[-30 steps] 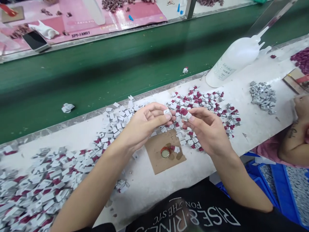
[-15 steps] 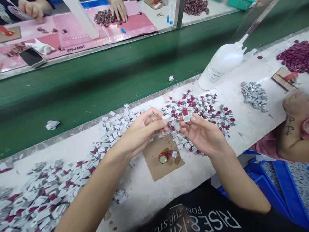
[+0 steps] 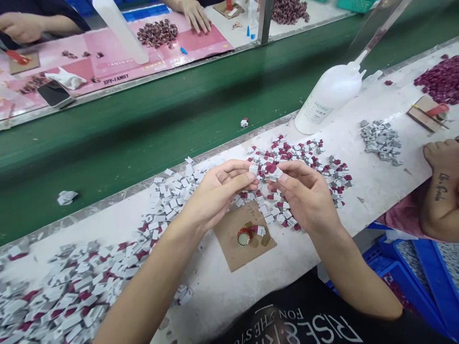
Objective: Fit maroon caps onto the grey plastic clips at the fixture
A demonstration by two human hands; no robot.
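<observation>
Between thumb and fingers, my left hand (image 3: 224,188) pinches a small light-grey plastic piece (image 3: 253,169). A grey-and-maroon plastic piece (image 3: 274,173) is in the fingertips of my right hand (image 3: 308,193), its maroon part facing up and left. The two pieces are close together but apart. Below my hands a brown cardboard square (image 3: 233,258) lies on the bench, bearing a bottle cap (image 3: 244,237) with some liquid around it. Another grey-and-maroon piece (image 3: 258,231) rests beside the cap. Loose grey pieces (image 3: 168,193) lie left of my hands, and grey-and-maroon ones (image 3: 304,155) beyond the right hand.
A big pile of grey and maroon pieces (image 3: 71,296) covers the bench's left end. A white squeeze bottle (image 3: 328,98) stands by the green conveyor belt (image 3: 161,119). At right are a co-worker's arm (image 3: 442,191) and blue crates (image 3: 423,282); other people's hands work across the belt.
My two hands have come slightly closer together, and both held pieces have turned a little. The loose pieces on the belt have shifted left. A co-worker's hand opposite has moved off its brown pile.
</observation>
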